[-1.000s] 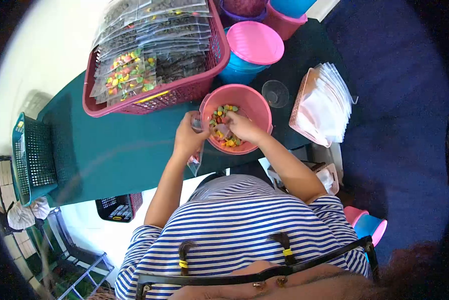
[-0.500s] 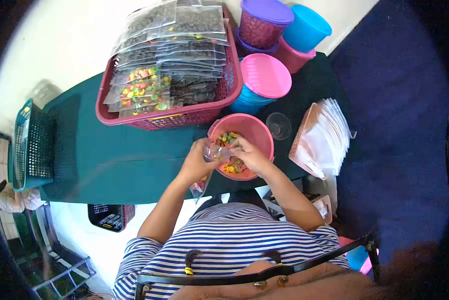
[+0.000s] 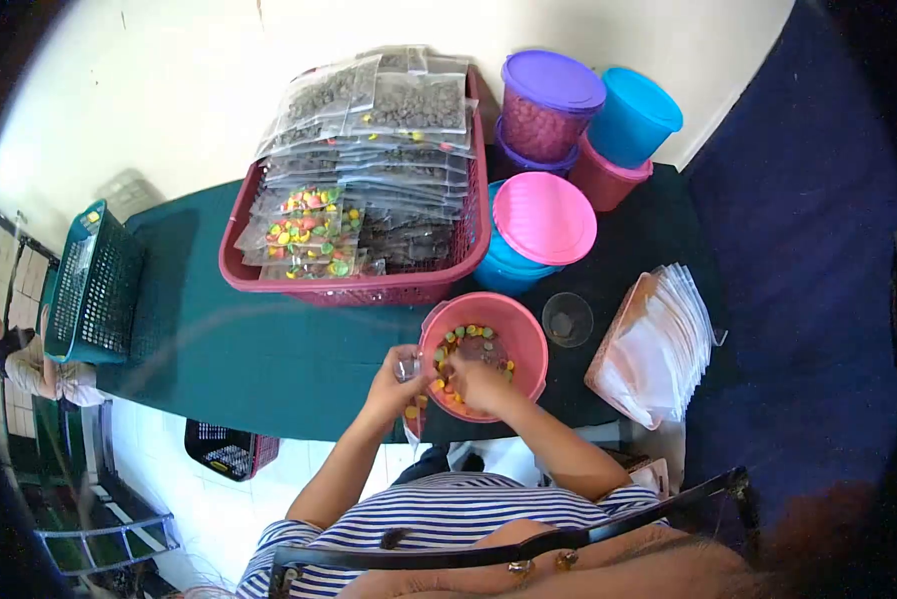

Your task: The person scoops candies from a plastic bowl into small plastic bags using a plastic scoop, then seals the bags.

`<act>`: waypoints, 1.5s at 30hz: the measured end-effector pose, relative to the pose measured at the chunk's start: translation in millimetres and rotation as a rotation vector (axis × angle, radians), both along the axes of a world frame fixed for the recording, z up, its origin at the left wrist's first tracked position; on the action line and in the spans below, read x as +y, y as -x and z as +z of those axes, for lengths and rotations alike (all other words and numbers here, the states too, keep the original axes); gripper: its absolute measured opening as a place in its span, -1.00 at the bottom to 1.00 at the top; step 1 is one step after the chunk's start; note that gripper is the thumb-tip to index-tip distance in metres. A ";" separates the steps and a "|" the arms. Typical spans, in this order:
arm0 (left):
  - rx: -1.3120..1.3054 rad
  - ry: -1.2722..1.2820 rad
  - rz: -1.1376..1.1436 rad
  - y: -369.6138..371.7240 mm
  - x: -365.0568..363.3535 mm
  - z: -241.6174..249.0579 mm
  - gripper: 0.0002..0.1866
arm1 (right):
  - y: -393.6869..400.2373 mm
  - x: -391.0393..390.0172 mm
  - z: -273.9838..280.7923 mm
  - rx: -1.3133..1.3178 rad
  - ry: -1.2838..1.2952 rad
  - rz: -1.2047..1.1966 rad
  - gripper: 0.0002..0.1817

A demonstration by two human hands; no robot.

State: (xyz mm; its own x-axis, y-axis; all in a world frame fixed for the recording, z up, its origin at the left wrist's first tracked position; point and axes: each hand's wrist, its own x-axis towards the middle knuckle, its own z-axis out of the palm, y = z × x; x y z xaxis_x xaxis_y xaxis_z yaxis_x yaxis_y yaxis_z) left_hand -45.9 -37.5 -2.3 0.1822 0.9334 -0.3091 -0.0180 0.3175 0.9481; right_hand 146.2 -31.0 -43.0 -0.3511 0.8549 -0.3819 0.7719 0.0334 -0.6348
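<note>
Fingers of the right hand (image 3: 480,384) have dipped back into the pink tub (image 3: 524,344) since half a second ago, curled over the coloured candies (image 3: 460,341) — whether they pinch any cannot be told. Across the green table (image 3: 259,349), the red basket (image 3: 369,288) of filled packets sits just behind. At the tub's near rim the left hand (image 3: 397,384) grips a small clear bag (image 3: 412,394), partly loaded — filling seems mid-way.
</note>
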 end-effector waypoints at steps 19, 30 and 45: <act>0.246 -0.034 -0.172 4.1 47.3 -13.9 -0.33 | -45.8 46.8 15.3 0.641 0.483 -0.685 -0.90; 0.496 -0.230 -0.076 -7.5 45.8 -25.3 -0.27 | -69.6 70.1 2.8 0.725 0.508 -0.660 -0.87; 0.617 -0.271 -0.012 -7.7 10.1 13.1 -0.26 | -109.8 55.4 59.9 0.928 0.570 -0.658 -0.91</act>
